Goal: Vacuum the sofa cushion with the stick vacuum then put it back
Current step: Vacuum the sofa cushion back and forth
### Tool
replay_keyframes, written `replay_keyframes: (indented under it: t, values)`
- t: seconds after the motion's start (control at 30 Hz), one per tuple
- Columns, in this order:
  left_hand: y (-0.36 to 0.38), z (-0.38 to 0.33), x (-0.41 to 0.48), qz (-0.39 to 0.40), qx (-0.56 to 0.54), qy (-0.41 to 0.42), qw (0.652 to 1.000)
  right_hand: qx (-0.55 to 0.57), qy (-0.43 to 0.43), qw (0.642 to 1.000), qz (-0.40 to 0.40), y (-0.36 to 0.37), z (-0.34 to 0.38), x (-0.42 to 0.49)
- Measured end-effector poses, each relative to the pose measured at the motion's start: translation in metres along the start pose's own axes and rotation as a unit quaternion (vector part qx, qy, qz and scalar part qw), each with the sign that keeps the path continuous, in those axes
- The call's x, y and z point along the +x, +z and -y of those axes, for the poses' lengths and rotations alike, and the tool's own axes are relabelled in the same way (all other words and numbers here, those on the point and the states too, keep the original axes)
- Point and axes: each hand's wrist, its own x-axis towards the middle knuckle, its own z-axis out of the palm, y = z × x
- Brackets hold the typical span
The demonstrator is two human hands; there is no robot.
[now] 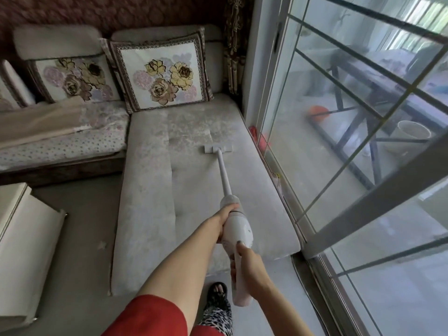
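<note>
From the head camera, the vacuuming step looks to be in hand: the vacuum [236,229] is out over the cushion [169,190], its floor head [218,149] lying flat on the fabric about mid-way up and towards the window [363,117] side. The left hand [224,223] wraps the motor body from the side; the right hand [248,265] is closed round the handle below it, thumb on top. The vacuum's long axis runs from the handle near the person up and slightly left to the head, so it points away, towards the pillow [161,73] at the back. Whether the motor is running cannot be told. Next, I judge, come strokes along that axis, moving over to the left strip, with the head kept flat; the return comes later.
</note>
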Motion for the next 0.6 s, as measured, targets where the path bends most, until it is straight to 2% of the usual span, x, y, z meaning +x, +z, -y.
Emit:
replay_keyframes:
  t: [0.37, 0.6]
  values:
    - [-0.027, -0.099, 0.033, 0.030, -0.003, 0.009, 1.000, 0.023, 0.027, 0.999, -0.012, 0.040, 0.080, 0.060]
    - [-0.038, -0.117, 0.052, 0.045, -0.020, 0.006, 0.999, 0.013, 0.024, 1.000, -0.012, 0.055, 0.095, 0.074]
